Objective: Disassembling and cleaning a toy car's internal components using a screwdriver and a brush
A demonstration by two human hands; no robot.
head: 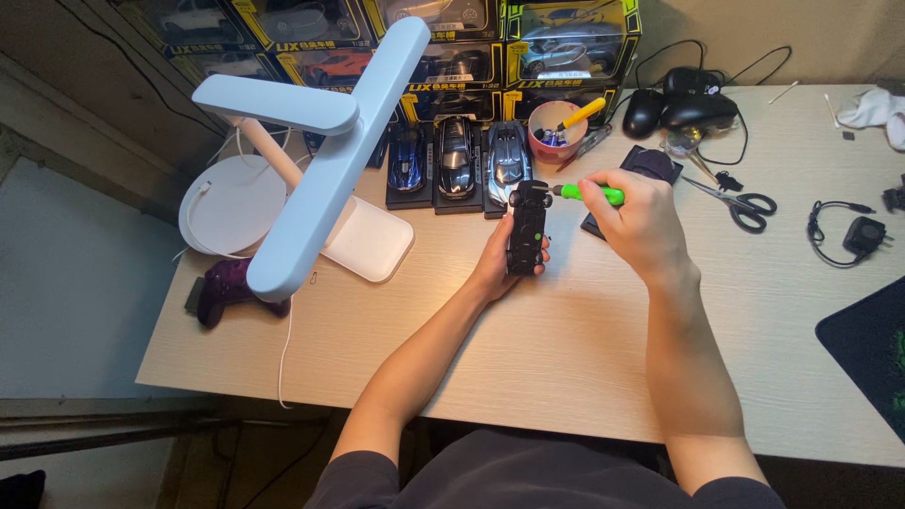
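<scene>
My left hand (497,262) holds a small black toy car (527,228) upside down above the wooden desk (566,358), its underside and wheels facing up. My right hand (641,224) grips a green-handled screwdriver (589,192), whose tip points left onto the car's upper end. Both hands meet near the middle of the desk, just in front of three model cars on black stands (457,168).
A white desk lamp (320,160) with a round base reaches over the left side. Stacked boxed model cars (471,38) line the back. A pink cup with tools (556,132), black scissors (740,203), computer mice (679,108), a charger (863,234), a purple controller (226,287) and a dark mat (872,358) lie around.
</scene>
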